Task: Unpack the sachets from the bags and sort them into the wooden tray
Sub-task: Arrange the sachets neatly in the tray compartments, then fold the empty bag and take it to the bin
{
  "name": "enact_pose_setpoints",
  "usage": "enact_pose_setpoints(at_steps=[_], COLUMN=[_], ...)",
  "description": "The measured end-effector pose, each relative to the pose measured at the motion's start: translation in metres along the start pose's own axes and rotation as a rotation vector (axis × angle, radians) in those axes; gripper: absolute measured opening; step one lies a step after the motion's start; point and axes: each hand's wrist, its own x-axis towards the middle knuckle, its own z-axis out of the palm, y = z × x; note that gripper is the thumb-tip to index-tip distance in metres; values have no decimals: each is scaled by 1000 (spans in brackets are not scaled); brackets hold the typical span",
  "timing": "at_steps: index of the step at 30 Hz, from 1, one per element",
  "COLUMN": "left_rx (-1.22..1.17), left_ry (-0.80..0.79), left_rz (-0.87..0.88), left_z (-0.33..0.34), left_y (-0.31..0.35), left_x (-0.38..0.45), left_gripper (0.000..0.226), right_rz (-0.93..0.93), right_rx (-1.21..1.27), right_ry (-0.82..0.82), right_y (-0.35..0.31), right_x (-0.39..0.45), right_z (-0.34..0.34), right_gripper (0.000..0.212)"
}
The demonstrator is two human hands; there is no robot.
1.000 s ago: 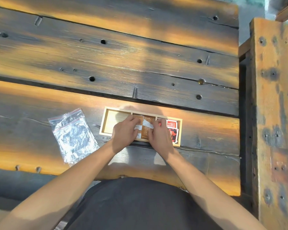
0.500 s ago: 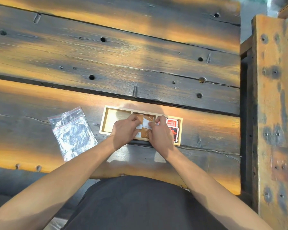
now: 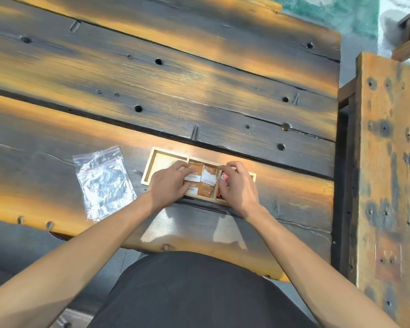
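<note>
Hands rest over a pale three-compartment wooden tray [image 3: 152,162] on a weathered plank desk [image 3: 199,91]. Left hand [image 3: 169,184] lies flat, fingers spread on orange-and-white sachets [image 3: 207,178] in the middle compartment. Right hand [image 3: 238,185] curls loosely over red sachets [image 3: 223,179] at 3 o'clock. Empty clear plastic zip bags [image 3: 103,183] lie at 9 o'clock.

Wooden tray [image 3: 153,159], 3 compartments, lies flat near surface's near edge. Left one bare; middle holds orange-brown sachets [image 3: 207,177] w/ white labels, lying flat; right holds red sachets [image 3: 223,179]. Clear zip bags [image 3: 103,183], flat, left of tray.
</note>
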Motion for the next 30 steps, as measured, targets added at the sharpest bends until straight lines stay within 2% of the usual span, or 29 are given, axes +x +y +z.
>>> enact_pose_setpoints(at_steps=[3, 8, 11, 13, 15, 18, 21, 23, 24, 25, 26, 30], left_rx=[-78, -193, -237, -277, -341, -544, -703, -872, -950, -1002, -1038, -1122], left_ry=[124, 398, 474, 516, 478, 320, 261, 283, 296, 313, 331, 410], left_rz=[-47, -270, -478, -677, -875, -1078, -1089, -1109, -1128, -1153, -1175, -1231], left_z=[1, -2, -4, -1, 2, 11, 21, 23, 24, 26, 30, 40], left_y=[-1, -23, -54, -76, -93, -113, -116, -110, -107, -104, -103, -94], left_x=[-14, -56, -97, -126, -148, -174, -192, -193, -192, -191, -190, -192], left_gripper=[37, 34, 37, 41, 49, 62, 80, 85, 84, 82, 78, 46], right_rz=[-49, -267, -415, -441, -408, -290, -46, 121, 168, 190, 190, 170], right_rx=[12, 78, 104, 109, 126, 122, 205, 318, 361, 396, 407, 402], right_ry=[-18, -91, -132, -217, -338, -461, -565, -565, -542, -534, -539, -579], right_y=[-3, -25, -53, -77, -95, -124, -144, -152, -153, -153, -154, -150], right_x=[-2, -9, -14, -16, -14, -12, -13, -14, -14, -15, -17, -31], right_z=[-4, 7, 25, 39, 59, 91, 120, 138, 146, 152, 155, 149], right_gripper=[37, 35, 27, 25, 29, 40, 43, 29, 14, 12, 18, 20])
